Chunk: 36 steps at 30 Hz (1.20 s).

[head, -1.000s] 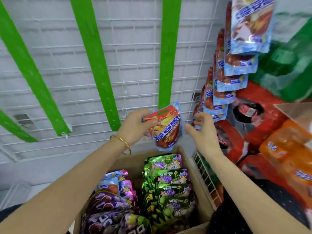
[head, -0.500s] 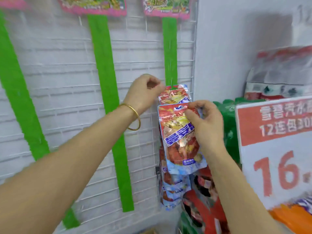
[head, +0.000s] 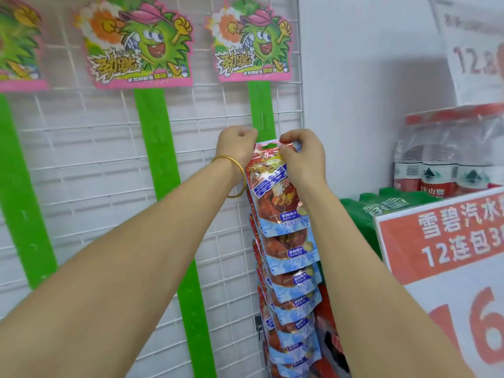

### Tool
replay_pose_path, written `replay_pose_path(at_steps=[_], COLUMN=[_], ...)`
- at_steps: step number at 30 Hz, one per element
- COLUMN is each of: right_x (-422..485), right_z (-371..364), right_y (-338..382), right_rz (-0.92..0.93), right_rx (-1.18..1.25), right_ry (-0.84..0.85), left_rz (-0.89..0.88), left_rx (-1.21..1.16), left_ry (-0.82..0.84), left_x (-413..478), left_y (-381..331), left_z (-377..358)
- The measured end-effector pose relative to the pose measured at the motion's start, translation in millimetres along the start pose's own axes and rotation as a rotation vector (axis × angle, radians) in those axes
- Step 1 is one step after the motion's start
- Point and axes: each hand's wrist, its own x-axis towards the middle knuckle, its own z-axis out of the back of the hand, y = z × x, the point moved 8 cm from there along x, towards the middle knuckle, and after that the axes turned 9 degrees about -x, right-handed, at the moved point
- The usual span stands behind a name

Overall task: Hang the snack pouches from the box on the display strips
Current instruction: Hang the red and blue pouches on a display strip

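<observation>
Your right grip [head: 302, 156] is curled tight. It pinches the top edge of a red and blue snack pouch [head: 275, 192]. You hold that pouch up flat against the right green strip [head: 261, 110], with its green top tab right on the strip. Your left grip [head: 237, 144] is curled into a fist too. It touches the left edge of that strip, right by the pouch's top corner. You cannot tell what its fingers have hold of, because they are hidden. A gold bangle [head: 234, 173] sits on that wrist.

Below your pouch, more pouches [head: 291, 296] of the same kind hang down that strip in a row, each one lying over the next. A cartoon card [head: 253, 42] sits at the top of the strip. The strip hangs on a white wire grid [head: 109, 159]. Left of it hangs another green strip [head: 161, 159], and it is bare. Off to the right of the strip stand packs of water bottles [head: 441, 165] and a red and white price sign [head: 450, 241].
</observation>
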Motion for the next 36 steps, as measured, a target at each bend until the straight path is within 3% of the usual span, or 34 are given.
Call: replay_pose_path(at_steps=[8, 18, 22, 26, 29, 32, 36], right_x=[13, -12, -19, -50, -107, -184, -313], right_z=[-12, -5, 2, 22, 26, 6, -65], right_y=[2, -21, -22, 2, 25, 25, -33], right_rz=[0.02, -0.016, -0.025, 0.111, 0.25, 0.249, 0.012], right_rx=[-0.126, -0.167, -0.304, -0.499, -0.375, -0.148, -0.081], right_ry=[0.01, 0.044, 0.013, -0.138, -0.188, 0.0, 0.535], left_rz=[0.1, 0.023, 0.002, 0.031, 0.009, 0.097, 0.402], left_rx=[-0.075, 0.027, -0.023, -0.114, -0.095, -0.107, -0.03], left_ry=[0.018, 0.042, 0.029, 0.014, -0.015, -0.002, 0.005], left_x=[4, -9, -32, -62, -105, -170, -294], left_y=[5, 9, 17, 28, 41, 76, 152], left_z=[-2, 3, 12, 27, 57, 102, 185])
